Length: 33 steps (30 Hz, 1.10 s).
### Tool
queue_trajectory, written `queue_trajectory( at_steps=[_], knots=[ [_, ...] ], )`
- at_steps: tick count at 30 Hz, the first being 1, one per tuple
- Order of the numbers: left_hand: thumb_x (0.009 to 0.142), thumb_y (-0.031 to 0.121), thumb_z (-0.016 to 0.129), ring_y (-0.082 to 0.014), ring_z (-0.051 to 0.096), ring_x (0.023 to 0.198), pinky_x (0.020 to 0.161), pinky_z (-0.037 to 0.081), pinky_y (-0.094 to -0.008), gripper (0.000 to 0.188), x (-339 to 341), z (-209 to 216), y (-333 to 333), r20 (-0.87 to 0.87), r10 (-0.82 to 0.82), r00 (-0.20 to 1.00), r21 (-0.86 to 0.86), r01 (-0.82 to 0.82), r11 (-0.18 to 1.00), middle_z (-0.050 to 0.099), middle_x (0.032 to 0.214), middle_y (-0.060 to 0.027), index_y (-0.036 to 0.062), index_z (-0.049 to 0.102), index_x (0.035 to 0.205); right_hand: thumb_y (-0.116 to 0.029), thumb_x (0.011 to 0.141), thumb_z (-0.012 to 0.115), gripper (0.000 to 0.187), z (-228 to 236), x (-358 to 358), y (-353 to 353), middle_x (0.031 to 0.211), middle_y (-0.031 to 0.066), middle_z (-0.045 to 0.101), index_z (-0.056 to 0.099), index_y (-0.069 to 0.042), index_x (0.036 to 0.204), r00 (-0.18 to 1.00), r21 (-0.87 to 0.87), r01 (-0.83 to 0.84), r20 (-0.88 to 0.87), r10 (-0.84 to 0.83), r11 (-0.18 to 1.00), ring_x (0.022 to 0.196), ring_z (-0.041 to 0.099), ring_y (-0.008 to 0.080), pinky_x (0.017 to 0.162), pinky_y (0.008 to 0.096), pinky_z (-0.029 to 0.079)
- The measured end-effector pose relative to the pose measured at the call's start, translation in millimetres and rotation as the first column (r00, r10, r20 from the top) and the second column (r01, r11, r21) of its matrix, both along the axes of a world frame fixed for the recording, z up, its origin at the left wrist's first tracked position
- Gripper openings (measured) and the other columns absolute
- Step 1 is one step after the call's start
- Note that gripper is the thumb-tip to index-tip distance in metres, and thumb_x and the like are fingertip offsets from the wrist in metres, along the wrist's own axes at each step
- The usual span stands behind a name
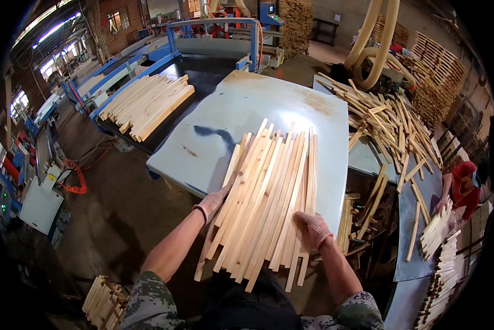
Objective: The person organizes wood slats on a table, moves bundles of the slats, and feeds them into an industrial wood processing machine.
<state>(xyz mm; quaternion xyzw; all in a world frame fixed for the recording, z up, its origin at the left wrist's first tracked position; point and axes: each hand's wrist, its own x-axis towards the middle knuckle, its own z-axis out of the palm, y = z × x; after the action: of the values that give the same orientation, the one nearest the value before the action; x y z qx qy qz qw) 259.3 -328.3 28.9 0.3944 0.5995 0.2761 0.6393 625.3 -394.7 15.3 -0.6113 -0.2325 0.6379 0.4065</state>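
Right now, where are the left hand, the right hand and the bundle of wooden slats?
left hand (211, 204), head view, back of glove.
right hand (314, 229), head view, back of glove.
bundle of wooden slats (269, 192), head view, middle of slats.

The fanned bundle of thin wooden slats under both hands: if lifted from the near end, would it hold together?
Probably not. The wooden slats lie loose and splayed, so they would likely slide apart. Each looks thin and long, likely light and slightly bendy. The left hand and right hand steady opposite sides.
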Motion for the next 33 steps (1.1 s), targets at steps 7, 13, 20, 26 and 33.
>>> queue_trajectory(
  at_steps=[7,13,20,26,33],
  knots=[
    [0.099,0.071,0.053,-0.0320,0.065,0.121,0.103,0.052,-0.0457,0.086,-24,10,121,-0.236,-0.140,0.962,0.143,0.177,0.974,0.066,0.138,-0.0210,0.0071,0.052,0.156,-0.023,0.087,0.087,0.047,-1,-23,112,0.102,0.0119,0.073,0.067,0.005,0.119,1.000,0.112,0.027,0.009,-0.028,0.993,0.086,0.071,0.0226,0.075,0.0386,0.062],
    [0.109,0.052,0.046,-0.0411,0.056,0.134,0.113,0.041,-0.0449,0.068,-53,-35,260,-0.551,-0.185,0.814,0.112,0.291,0.950,0.058,0.146,-0.0294,0.0010,0.051,0.152,-0.015,0.087,0.083,0.067,7,-58,202,0.122,0.0166,0.068,0.050,0.008,0.140,0.989,0.142,0.126,-0.090,-0.114,0.982,0.099,0.071,0.0240,0.088,0.0388,0.063],
    [0.107,0.059,0.043,-0.0424,0.049,0.145,0.121,0.036,-0.0411,0.077,-54,-24,333,-0.509,-0.176,0.843,0.343,0.386,0.857,0.053,0.153,-0.0309,-0.0021,0.047,0.153,-0.029,0.099,0.073,0.074,15,-74,262,0.132,0.0132,0.066,0.039,0.001,0.157,0.979,0.257,0.195,0.003,-0.203,0.946,0.111,0.068,0.0244,0.097,0.0405,0.058],
    [0.110,0.052,0.036,-0.0479,0.068,0.115,0.098,0.052,-0.0603,0.055,-61,14,343,-0.904,-0.247,0.348,0.035,0.639,0.769,0.072,0.121,-0.0271,0.0101,0.060,0.136,-0.056,0.107,0.049,0.072,45,-76,276,0.138,0.0258,0.066,0.049,-0.002,0.155,0.414,-0.254,-0.181,0.857,0.307,0.950,0.123,0.067,0.0405,0.106,0.0509,0.051],
    [0.103,0.047,0.057,-0.0466,0.065,0.118,0.099,0.053,-0.0522,0.056,-61,-10,335,-0.649,0.024,0.761,0.556,0.452,0.698,0.069,0.126,-0.0247,0.0146,0.056,0.148,-0.050,0.105,0.055,0.066,34,-102,262,0.122,0.0259,0.069,0.056,-0.002,0.150,0.189,0.005,0.030,0.982,-0.010,1.000,0.111,0.069,0.0442,0.100,0.0526,0.054]
  ],
)
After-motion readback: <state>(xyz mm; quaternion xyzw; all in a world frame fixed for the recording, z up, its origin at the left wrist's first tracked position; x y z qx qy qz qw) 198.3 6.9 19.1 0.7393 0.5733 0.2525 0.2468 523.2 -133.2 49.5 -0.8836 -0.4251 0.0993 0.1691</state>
